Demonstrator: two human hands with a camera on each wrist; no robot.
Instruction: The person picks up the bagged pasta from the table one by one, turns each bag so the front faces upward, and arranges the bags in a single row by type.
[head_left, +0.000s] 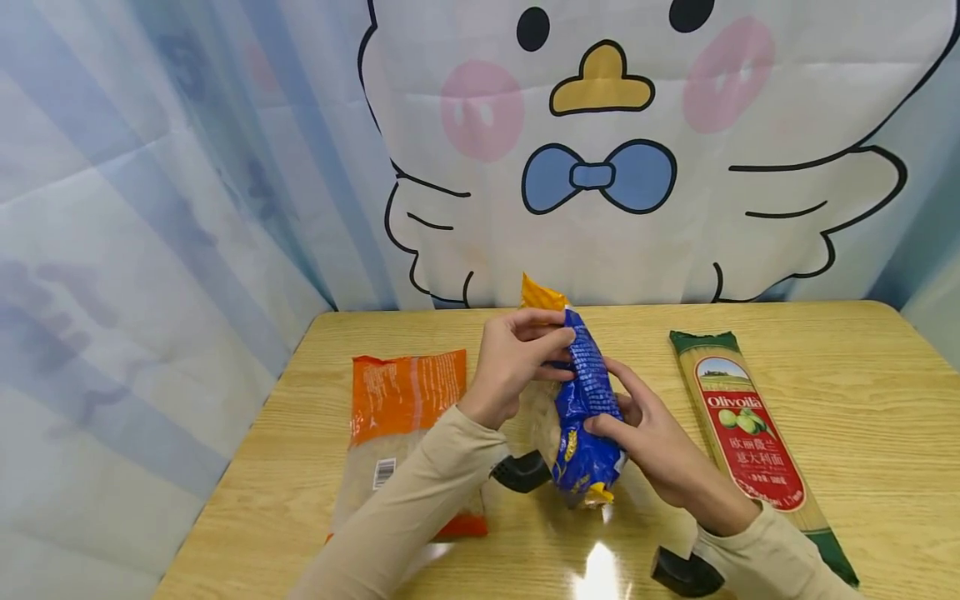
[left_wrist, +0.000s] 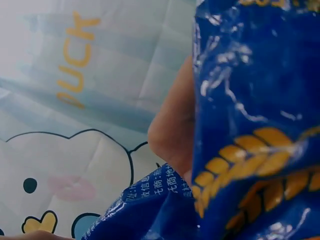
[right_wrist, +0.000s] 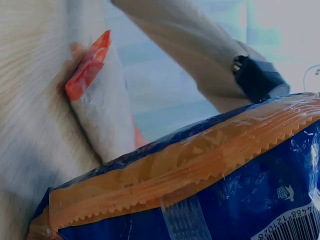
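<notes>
A shiny blue plastic food packet [head_left: 588,392] with yellow ends and a printed wheat ear is held tilted above the table; pale contents show along its left side. My left hand [head_left: 504,358] pinches its upper left edge between thumb and fingers. Lower down on the right, my right hand [head_left: 660,442] grips it, thumb on the front face. In the left wrist view the blue film [left_wrist: 260,90] fills the right side, partly covering a hand. A yellow crimped seam [right_wrist: 185,175] and a barcode [right_wrist: 292,225] appear in the right wrist view.
To the left lies an orange and clear packet [head_left: 408,400] with a barcode, partly behind my left sleeve. A green-ended spaghetti packet [head_left: 750,425] with a red label lies at the right on the wooden table [head_left: 262,475]. Behind hangs a cartoon-printed curtain [head_left: 600,250].
</notes>
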